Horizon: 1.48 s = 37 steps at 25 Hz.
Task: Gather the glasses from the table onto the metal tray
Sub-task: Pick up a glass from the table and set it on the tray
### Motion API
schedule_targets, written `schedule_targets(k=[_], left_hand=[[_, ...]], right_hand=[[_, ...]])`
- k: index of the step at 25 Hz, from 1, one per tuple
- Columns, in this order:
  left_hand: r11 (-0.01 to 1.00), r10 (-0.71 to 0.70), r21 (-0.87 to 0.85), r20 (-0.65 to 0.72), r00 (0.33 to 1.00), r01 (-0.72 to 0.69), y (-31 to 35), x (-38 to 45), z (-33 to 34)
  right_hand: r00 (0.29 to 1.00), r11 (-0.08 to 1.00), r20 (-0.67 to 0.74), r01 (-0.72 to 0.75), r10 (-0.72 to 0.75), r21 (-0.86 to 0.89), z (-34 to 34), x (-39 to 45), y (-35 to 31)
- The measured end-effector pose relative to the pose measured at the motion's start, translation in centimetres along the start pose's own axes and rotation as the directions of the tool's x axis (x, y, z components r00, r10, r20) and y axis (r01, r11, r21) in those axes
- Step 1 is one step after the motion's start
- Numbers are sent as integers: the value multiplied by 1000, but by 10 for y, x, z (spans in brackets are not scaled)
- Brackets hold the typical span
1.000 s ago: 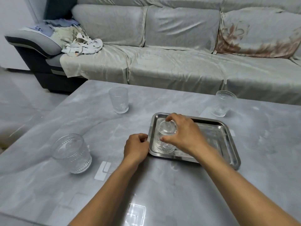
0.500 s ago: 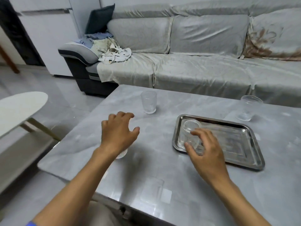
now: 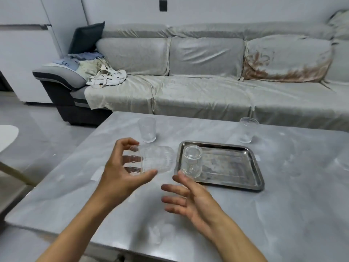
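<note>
My left hand (image 3: 120, 173) grips a wide ribbed glass (image 3: 156, 159), lifted off the table and tipped on its side, just left of the metal tray (image 3: 245, 178). A small clear glass (image 3: 191, 161) stands in the tray's near left corner. Open with spread fingers, my right hand (image 3: 190, 197) hovers in front of that corner and holds nothing. A tall glass (image 3: 147, 129) stands on the table behind my left hand. Another ribbed glass (image 3: 247, 129) stands beyond the tray's far right side.
The grey marble table (image 3: 292, 214) has its left edge near my left forearm. A covered grey sofa (image 3: 198, 91) runs along the far side, with clothes (image 3: 105, 78) piled by its left arm. A white round table edge (image 3: 7, 135) shows at far left.
My left hand has taken hold of the wide ribbed glass and lifted it toward the tray. My right hand has let go of the small glass on the tray and pulled back.
</note>
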<state>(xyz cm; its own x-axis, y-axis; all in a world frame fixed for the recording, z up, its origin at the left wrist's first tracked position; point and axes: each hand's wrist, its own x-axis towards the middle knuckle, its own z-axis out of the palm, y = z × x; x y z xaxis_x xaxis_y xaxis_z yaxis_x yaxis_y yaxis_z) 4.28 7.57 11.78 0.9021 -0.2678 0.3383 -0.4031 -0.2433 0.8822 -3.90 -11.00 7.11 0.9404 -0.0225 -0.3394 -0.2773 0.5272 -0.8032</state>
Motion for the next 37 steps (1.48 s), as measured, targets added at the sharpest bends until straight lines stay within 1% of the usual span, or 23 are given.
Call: schedule_targets(k=[2,3,4,5,6,7,8,9,10,11,13,15,16,18,22,24,26,28,30,32,33,36,37], left_hand=[[984,146,-122,131,981,-131,18,-4,39],[979,164,-147,172,971,-139,22,-2,56],[980,153,-160,222,963,-119,23,3,70],[984,140,-146,280,950,-102,21,8,82],[990,129,-96,333,934,-102,16,15,91],[990,133,1,351,927,-142,10,22,99],[966,165,136,337,927,-221,2,29,105],[911,215,275,320,923,-308,-7,36,113],[839,252,396,325,912,-373,-16,42,121],[774,255,484,353,900,-409,-25,47,129],[710,230,556,399,888,-433,-39,55,139],[701,248,558,393,885,-444,-48,59,141],[702,264,554,380,886,-447,-51,60,141],[713,281,537,369,886,-450,-54,62,141],[728,287,510,380,879,-458,-57,63,138],[742,268,503,384,883,-444,-56,62,138],[750,238,508,390,890,-423,-53,62,137],[718,226,549,397,889,-428,-46,59,139],[679,258,569,406,876,-464,-35,52,145],[689,303,518,429,851,-506,-18,40,163],[696,321,493,437,840,-522,-11,34,175],[724,307,438,489,817,-534,17,11,229],[737,279,426,515,810,-524,24,4,246]], right_hand=[[997,975,56,38,-52,219,-3,-1,-9],[995,955,39,81,-96,286,-8,-2,-15],[990,942,-5,135,-140,308,-17,-3,-21],[979,940,-70,201,-189,275,-29,-4,-28],[956,942,-150,279,-253,188,-44,-4,-36],[912,934,-235,355,-335,46,-59,-3,-45],[849,906,-315,401,-424,-139,-73,-2,-54],[778,859,-379,391,-501,-332,-85,1,-64],[722,798,-404,344,-562,-495,-96,6,-71],[687,733,-403,281,-604,-620,-104,13,-76],[661,571,-339,166,-670,-804,-113,30,-78],[677,407,-215,136,-704,-903,-116,47,-70],[696,357,-168,135,-698,-924,-118,55,-65],[730,295,-125,109,-672,-949,-122,68,-55],[758,260,-114,76,-642,-963,-131,78,-50],[763,234,-99,70,-639,-970,-132,79,-50],[772,236,-100,66,-627,-969,-132,79,-51],[801,273,-100,81,-590,-959,-130,71,-51],[810,356,-136,94,-570,-930,-131,55,-50],[764,432,-205,107,-612,-895,-144,29,-49],[733,445,-232,106,-639,-889,-154,15,-50],[625,396,-318,-15,-713,-918,-206,-45,-61],[565,369,-349,-83,-748,-926,-225,-65,-67]])
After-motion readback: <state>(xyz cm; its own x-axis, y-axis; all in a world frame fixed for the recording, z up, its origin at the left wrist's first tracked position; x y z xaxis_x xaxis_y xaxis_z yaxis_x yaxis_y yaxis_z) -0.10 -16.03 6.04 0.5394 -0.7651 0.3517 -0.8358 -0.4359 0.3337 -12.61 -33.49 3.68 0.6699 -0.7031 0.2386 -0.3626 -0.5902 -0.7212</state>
